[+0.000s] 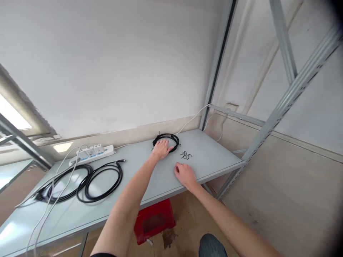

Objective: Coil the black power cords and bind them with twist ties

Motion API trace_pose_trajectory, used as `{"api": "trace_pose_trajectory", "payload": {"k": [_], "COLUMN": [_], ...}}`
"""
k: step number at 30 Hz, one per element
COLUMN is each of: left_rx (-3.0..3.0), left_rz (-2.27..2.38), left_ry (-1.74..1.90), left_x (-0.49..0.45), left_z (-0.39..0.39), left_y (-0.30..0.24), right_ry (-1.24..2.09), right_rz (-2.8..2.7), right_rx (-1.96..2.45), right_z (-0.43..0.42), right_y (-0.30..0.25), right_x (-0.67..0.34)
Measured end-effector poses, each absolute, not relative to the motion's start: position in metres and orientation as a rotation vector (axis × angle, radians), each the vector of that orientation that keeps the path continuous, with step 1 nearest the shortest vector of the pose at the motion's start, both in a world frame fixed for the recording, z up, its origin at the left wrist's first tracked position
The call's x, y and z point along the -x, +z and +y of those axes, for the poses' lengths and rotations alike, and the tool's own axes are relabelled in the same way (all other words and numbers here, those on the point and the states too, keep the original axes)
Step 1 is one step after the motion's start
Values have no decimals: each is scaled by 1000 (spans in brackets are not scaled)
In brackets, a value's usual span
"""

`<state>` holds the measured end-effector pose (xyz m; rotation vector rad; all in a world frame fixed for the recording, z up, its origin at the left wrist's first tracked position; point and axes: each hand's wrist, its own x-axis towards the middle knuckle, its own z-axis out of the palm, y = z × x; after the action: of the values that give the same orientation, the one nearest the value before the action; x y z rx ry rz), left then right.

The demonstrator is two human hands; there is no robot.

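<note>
A coiled black cable point(177, 140) lies near the back of the grey table, with small ties sticking out from it in places. My left hand point(161, 149) rests on the near left part of this coil, its fingers stretched forward over it and the thumb apart. A small heap of thin black ties point(185, 155) lies to the right of the coil. Just in front of that heap, by the table's front edge, my right hand point(185, 174) is closed with its fingers curled in. Whatever may be inside it is hidden.
To the left, two more black cable coils point(122, 178) lie on the table point(144, 178). Behind them stands a white power strip point(108, 151) with plugs, and white cords trail forward. Metal shelf posts point(218, 60) rise at the right. Below is a red stool point(168, 214).
</note>
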<state>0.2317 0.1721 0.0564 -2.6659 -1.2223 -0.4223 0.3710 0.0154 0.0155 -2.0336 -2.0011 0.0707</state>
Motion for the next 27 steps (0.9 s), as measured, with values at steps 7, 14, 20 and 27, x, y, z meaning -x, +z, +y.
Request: {"api": "trace_pose_trajectory", "payload": {"k": [7, 14, 20, 27], "left_rx": [2361, 2568, 2544, 2528], "left_rz": [-1602, -1683, -1529, -1701], "left_ry": [-648, -325, -91, 16], "left_x": [-85, 54, 95, -12], "left_z": [107, 8, -42, -44], "left_y": [82, 58, 51, 40], "right_ry": [25, 20, 34, 8], "right_rz": [-1994, -1987, -1973, -2001], "right_rx": [2017, 2017, 2020, 2049], "right_z": [15, 12, 12, 3], "right_y": [16, 20, 22, 27], "right_x": [-371, -369, -368, -359]}}
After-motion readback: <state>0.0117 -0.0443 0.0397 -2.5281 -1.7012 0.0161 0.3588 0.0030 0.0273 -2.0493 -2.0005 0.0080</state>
